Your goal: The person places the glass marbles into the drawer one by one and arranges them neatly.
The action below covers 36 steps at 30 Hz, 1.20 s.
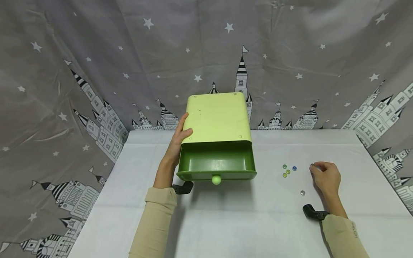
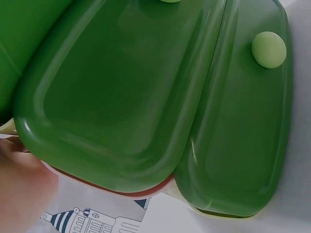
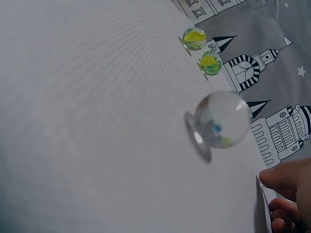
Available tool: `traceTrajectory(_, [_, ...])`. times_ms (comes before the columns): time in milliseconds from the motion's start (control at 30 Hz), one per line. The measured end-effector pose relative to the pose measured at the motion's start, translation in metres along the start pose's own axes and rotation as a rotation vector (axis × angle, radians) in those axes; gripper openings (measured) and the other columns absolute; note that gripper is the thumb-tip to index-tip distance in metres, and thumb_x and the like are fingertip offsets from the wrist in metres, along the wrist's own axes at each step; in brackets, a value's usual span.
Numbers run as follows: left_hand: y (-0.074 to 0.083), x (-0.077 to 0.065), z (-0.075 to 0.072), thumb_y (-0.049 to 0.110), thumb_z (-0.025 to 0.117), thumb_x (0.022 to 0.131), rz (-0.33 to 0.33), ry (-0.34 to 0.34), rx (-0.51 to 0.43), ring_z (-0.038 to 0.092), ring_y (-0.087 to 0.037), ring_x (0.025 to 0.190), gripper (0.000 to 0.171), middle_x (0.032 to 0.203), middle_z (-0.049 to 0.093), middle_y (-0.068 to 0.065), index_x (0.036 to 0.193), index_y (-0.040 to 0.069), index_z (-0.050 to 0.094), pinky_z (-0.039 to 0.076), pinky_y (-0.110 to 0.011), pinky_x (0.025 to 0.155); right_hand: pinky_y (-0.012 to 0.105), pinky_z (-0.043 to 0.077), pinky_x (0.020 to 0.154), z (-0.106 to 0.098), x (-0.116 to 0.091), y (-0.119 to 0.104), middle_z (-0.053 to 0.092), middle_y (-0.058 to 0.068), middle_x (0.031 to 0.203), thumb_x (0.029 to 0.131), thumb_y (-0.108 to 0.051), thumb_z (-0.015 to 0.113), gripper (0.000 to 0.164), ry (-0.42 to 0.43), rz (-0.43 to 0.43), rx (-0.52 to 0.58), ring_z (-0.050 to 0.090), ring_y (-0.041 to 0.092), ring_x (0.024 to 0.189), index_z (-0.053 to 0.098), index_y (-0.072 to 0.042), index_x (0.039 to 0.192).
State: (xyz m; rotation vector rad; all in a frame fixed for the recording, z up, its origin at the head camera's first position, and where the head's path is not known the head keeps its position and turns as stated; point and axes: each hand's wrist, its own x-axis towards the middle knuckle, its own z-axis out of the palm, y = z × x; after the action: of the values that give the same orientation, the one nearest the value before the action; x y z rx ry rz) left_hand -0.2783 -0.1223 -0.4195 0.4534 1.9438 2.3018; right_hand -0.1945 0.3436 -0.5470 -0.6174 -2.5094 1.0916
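We see the green box (image 1: 217,116) with its drawer (image 1: 216,157) pulled out toward us, round knob (image 1: 216,179) in front. Our left hand (image 1: 173,148) is right up against the box's left side. Its thumb sits over the top edge, and its fingers lie mostly straight along the side, apart from the thumb.

Our right hand (image 1: 327,178) is well out to the right of the box. Its thumb and finger come together, and we see a small dark bit (image 1: 312,165) at the tips. It looks like a marble in a pinch, but it is mostly hidden.

The gap that counts runs sideways: the open drawer is far to the left of those fingertips. Between the box and them sit a blue marble (image 1: 294,168) and three green and yellow marbles (image 1: 288,172). A clear marble (image 1: 302,192) lies also to the box's right, closer to us than the others. All are round, so no long side matters, and our right hand is nearer to them.
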Motion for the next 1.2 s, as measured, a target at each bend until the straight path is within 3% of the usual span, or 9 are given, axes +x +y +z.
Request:
traceTrajectory(733, [-0.0001, 0.0002, -0.0005, 0.024, 0.048, 0.096, -0.001, 0.0, -0.016, 0.015, -0.013, 0.144, 0.071, 0.163, 0.007, 0.004, 0.159, 0.028, 0.014, 0.018, -0.042, 0.115, 0.049, 0.038, 0.084, 0.0006, -0.0013, 0.0012, 0.054, 0.027, 0.119, 0.095, -0.015, 0.06, 0.03, 0.014, 0.003, 0.008, 0.051, 0.04, 0.105, 0.065, 0.011, 0.11])
traceTrajectory(1200, [0.0006, 0.0006, -0.0001, 0.023, 0.047, 0.097, -0.004, -0.005, -0.018, 0.016, -0.013, 0.143, 0.07, 0.162, 0.008, 0.003, 0.159, 0.028, 0.014, 0.019, -0.042, 0.114, 0.026, 0.037, 0.068, -0.0043, -0.0018, -0.0023, 0.063, 0.017, 0.098, 0.095, -0.024, 0.061, 0.034, 0.048, 0.07, 0.1, 0.05, 0.019, 0.081, 0.069, 0.005, 0.11])
